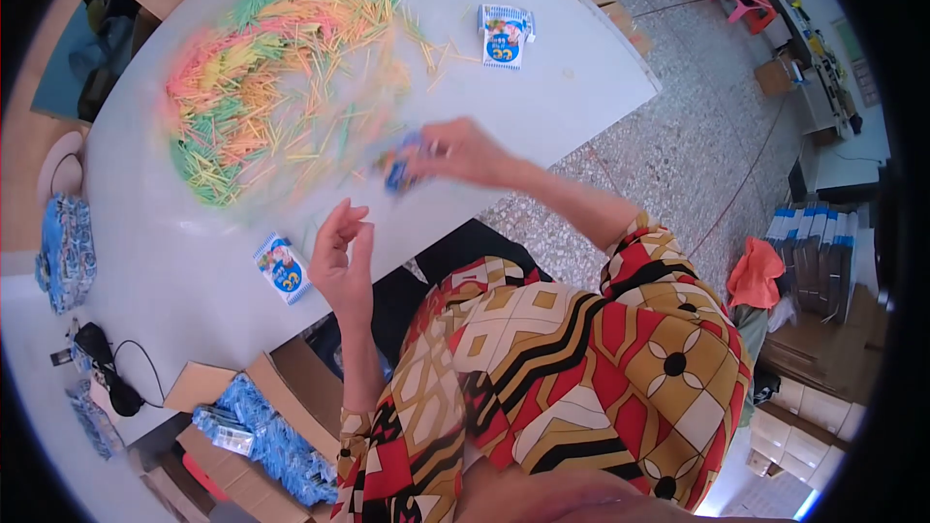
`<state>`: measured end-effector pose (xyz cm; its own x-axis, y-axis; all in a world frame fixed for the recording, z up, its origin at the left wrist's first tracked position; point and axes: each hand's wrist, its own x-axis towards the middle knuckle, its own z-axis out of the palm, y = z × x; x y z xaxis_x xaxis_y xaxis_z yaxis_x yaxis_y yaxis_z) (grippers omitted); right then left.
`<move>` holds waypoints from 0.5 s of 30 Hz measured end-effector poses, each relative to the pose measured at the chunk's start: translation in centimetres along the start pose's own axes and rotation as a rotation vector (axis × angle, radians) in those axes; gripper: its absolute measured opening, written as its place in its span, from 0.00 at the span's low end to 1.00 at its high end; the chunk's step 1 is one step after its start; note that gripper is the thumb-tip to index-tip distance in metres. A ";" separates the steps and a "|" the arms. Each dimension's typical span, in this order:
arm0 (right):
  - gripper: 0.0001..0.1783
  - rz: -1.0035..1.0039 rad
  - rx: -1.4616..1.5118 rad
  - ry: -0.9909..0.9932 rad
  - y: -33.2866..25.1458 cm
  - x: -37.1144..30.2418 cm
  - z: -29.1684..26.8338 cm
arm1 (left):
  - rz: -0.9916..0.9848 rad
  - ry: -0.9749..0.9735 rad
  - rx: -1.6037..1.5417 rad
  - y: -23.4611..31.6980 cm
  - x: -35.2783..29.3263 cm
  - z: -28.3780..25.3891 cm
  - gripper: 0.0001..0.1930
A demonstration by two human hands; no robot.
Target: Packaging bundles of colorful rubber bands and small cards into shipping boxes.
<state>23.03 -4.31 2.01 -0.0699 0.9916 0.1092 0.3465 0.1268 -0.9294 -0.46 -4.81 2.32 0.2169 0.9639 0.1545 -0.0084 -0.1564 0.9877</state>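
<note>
My right hand (pixel 465 150) is closed on a small blue packet (pixel 395 172), smeared by motion, just above the near edge of the white table (pixel 542 136). Nearer to me and to the left, my left hand (pixel 344 257) is raised, its fingers loosely bent and apart, with nothing visible in it. Beside it on the table lies a blue-and-white printed packet (pixel 283 269). Beyond both hands spreads a heap of thin sticks (pixel 257 87) in green, yellow, orange and pink, with loose ones scattered toward me.
Another blue-and-white packet (pixel 504 37) lies at the far right of the table. An open cardboard box (pixel 203 383) of blue packets (pixel 266 436) stands at lower left. More blue packets (pixel 66 252) and a black cable (pixel 116 368) are at the left edge. Boxes stand at right.
</note>
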 end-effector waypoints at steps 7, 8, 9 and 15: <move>0.11 0.035 -0.168 0.647 12.1 1.6 -11.6 | -0.080 0.028 -0.019 -1.3 -1.1 -1.7 0.14; 0.11 0.037 -0.166 0.640 13.4 1.6 -12.7 | -0.084 0.034 -0.017 -1.8 -1.3 -2.0 0.14; 0.12 0.113 -0.230 0.655 14.9 1.4 -13.8 | -0.078 0.049 0.004 -2.4 -1.4 -2.4 0.14; 0.24 0.201 -0.789 0.673 18.0 1.9 -16.5 | 0.004 0.348 0.420 -3.1 -1.5 -7.2 0.13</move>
<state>44.57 0.32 -8.73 0.5057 0.7765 0.3758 0.8211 -0.2995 -0.4859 -7.78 -4.22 -0.75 -0.1184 0.9665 0.2279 0.3976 -0.1641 0.9027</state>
